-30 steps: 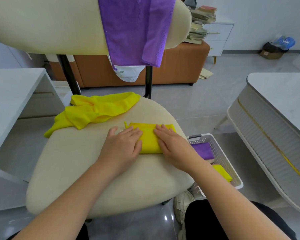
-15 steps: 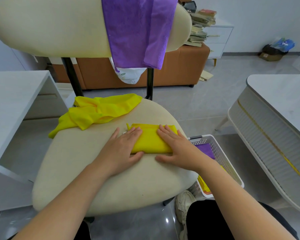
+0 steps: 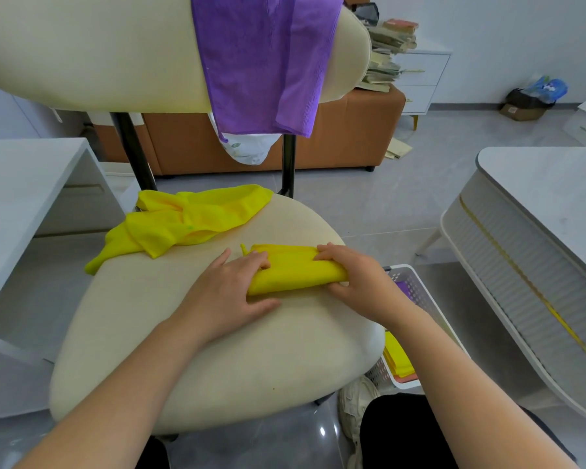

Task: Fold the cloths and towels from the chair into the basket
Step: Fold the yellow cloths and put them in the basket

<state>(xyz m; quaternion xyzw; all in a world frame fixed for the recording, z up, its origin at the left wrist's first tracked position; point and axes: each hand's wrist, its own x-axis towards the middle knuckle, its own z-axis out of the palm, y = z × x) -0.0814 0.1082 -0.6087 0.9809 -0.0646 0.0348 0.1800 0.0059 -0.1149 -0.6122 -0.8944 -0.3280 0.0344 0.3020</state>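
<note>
Left grip (image 3: pixel 230 292) and right grip (image 3: pixel 356 279) are pinching opposite ends of the folded yellow cloth (image 3: pixel 295 269) lying on the chair seat (image 3: pixel 183 350); light, soft and floppy, it is likely needing both ends supported.

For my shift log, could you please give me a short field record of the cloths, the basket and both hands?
left hand: grips the left end of the folded yellow cloth
right hand: grips its right end
folded yellow cloth: lies on the chair seat, near the right edge
loose yellow cloth: crumpled at the seat's rear left
purple towel: draped over the chair back
basket: below the seat's right edge, purple and yellow cloth inside
</note>
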